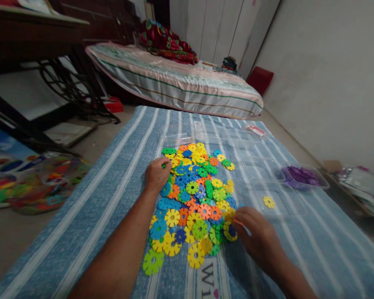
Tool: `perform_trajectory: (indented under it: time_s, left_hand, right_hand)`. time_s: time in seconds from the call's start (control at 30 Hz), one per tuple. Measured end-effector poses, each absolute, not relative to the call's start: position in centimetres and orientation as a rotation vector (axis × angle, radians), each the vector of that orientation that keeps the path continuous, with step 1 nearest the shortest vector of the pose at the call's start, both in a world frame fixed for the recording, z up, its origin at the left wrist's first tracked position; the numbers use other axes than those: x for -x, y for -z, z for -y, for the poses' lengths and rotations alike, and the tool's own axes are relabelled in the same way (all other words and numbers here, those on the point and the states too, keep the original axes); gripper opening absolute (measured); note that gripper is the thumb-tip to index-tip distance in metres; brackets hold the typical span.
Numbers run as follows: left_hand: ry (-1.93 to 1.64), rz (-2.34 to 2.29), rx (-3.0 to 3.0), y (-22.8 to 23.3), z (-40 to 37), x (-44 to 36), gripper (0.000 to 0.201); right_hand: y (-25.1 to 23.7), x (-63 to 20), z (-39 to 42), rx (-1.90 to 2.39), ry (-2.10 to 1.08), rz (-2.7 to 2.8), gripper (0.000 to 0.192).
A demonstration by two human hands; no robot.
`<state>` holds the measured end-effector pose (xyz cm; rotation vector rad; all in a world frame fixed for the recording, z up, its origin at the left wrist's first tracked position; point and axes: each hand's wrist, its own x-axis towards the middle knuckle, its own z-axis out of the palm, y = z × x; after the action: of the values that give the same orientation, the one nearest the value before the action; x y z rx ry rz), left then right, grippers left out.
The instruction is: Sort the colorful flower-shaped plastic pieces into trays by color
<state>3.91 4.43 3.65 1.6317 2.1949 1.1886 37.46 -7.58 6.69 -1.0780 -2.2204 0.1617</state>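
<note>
A heap of notched plastic discs point(192, 187) in yellow, green, blue and orange spreads over the blue striped cloth point(112, 182). At its left edge is my left hand point(156, 175), fingers curled together, with a bit of a green disc point(164, 165) showing at the fingertips. My right hand point(257, 230) is at the heap's lower right side, its thumb and fingers closed on an orange disc point(239, 224) seen edge-on. Beside that hand lies a yellow disc with a dark blue one point(230, 231). A single yellow disc point(269, 202) sits in a clear tray to the right.
Purple discs point(302, 175) fill one clear container at the right edge of the cloth. More clear plastic trays point(258, 170) stand beside and behind the heap. A bed point(180, 83) is beyond, a sewing machine table point(34, 35) at left, and a wall point(327, 83) at right.
</note>
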Motion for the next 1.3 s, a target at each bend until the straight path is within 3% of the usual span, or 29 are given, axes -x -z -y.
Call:
perform_trajectory:
  time_s: [0.37,1.03,1.3]
  left_hand:
    - [-1.223,-2.177,-1.646,-3.4,-4.5,-3.7,0.020]
    - [-1.200,-2.201,-1.642,-3.6,-4.6,-3.6,0.020]
    - [-1.209,-2.186,-1.634,-3.4,-4.6,-3.5,0.022]
  right_hand:
    - [-3.9,-38.2,9.5,1.178,-0.205,2.301,0.026]
    - [-2.8,-38.9,9.7,1.148,-0.226,2.209,0.020]
    - [-3.9,-38.6,9.1,1.170,-0.293,2.295,0.028]
